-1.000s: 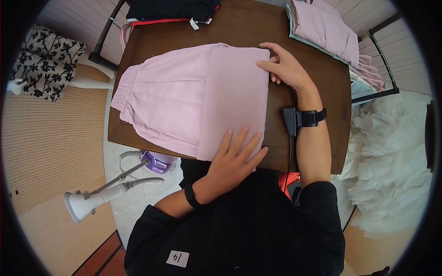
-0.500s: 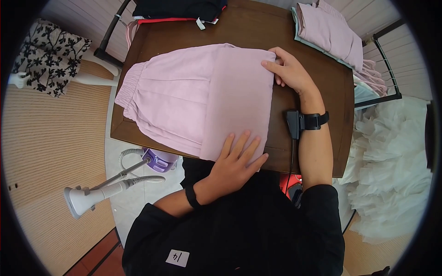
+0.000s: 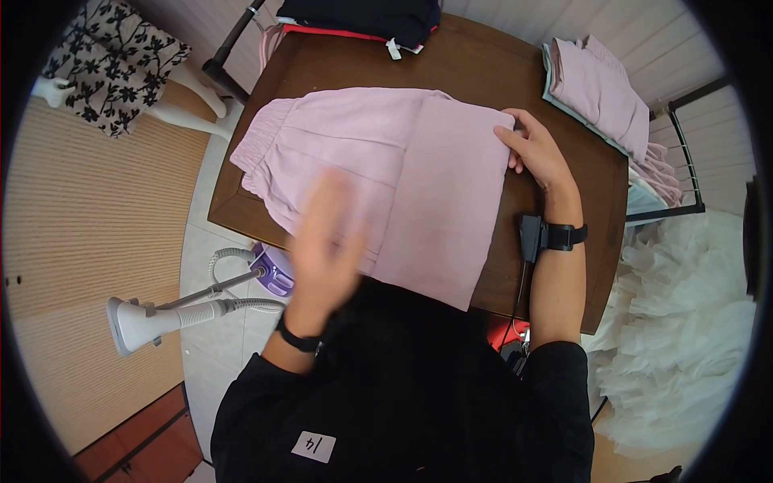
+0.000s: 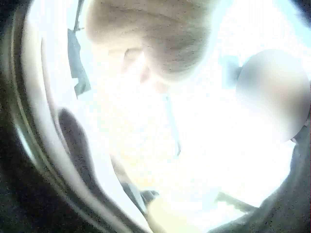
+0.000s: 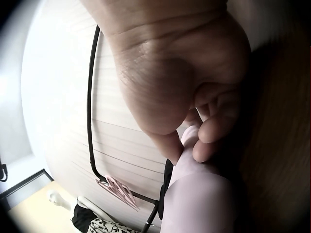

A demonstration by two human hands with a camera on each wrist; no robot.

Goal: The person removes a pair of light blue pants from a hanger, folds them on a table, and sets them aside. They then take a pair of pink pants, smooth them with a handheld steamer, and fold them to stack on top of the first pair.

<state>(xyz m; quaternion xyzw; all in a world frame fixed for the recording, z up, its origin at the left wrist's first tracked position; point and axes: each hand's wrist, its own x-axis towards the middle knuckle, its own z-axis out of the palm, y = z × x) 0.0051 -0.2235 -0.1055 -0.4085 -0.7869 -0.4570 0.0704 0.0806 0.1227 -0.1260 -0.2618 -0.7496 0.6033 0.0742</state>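
Observation:
Pale pink elastic-waist trousers (image 3: pixel 346 153) lie on the brown table (image 3: pixel 483 60), their gathered waistband to the left and a wide folded panel over the right part. My right hand (image 3: pixel 541 149) pinches the panel's far right corner, thumb on top. Up close in the right wrist view, the pink cloth (image 5: pixel 189 182) sits between the thumb and fingers of the right hand (image 5: pixel 180 92). My left hand (image 3: pixel 326 245), blurred by motion, is over the near side of the trousers with its fingers extended. The left wrist view is overexposed, with part of the hand (image 4: pixel 155 34) along its top.
Folded dark clothes (image 3: pixel 354 18) are at the table's far left, and folded pink clothes (image 3: pixel 600 92) at its far right. Racks stand behind both corners. A garment steamer (image 3: pixel 153 322) is at the near left, a white ruffled dress (image 3: pixel 660 322) at the right.
My left hand has come off the near end of the folded panel and moved left over the trousers. The right hand stays at the far corner. The head view has shifted and turned slightly.

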